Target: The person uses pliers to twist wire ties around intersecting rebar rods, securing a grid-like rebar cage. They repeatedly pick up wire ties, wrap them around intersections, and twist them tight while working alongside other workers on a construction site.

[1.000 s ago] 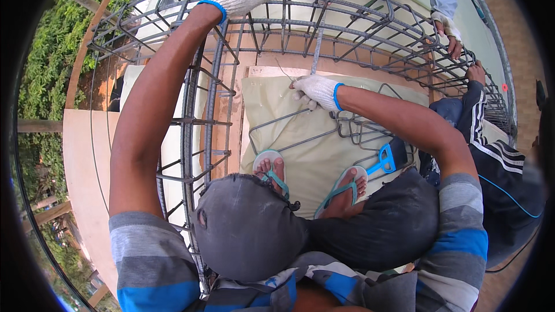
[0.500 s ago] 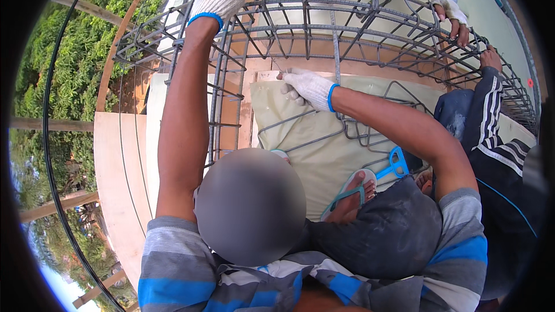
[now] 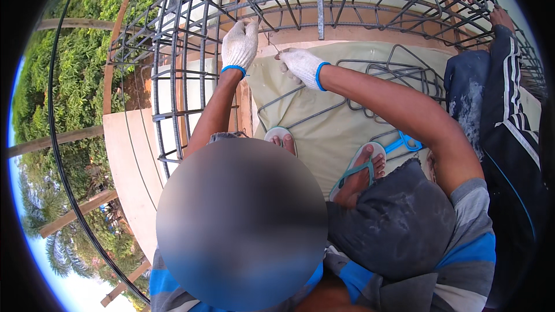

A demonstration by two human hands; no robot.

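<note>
**Tying at the rebar cage**

Left hand (image 3: 240, 43), gloved, closed on a bar of the rebar cage (image 3: 324, 0). Right hand (image 3: 300, 65) just beside, pinching thin tie wire (image 3: 272, 43) against the cage. Keep wire taut; twist snug.

Two gloved hands (image 3: 240, 43) (both white), two sandals (image 3: 361, 167), one rebar cage (image 3: 324, 0).

1. Bent stirrups (image 3: 399, 78) lie in a loose heap on a pale sheet (image 3: 329, 133).
2. A blue tool (image 3: 404, 143) lies just beside the sandal (image 3: 361, 167).
3. A co-worker's striped sleeve (image 3: 511, 75) is at the right.
4. Green bushes (image 3: 75, 69) show far below, left.
</note>
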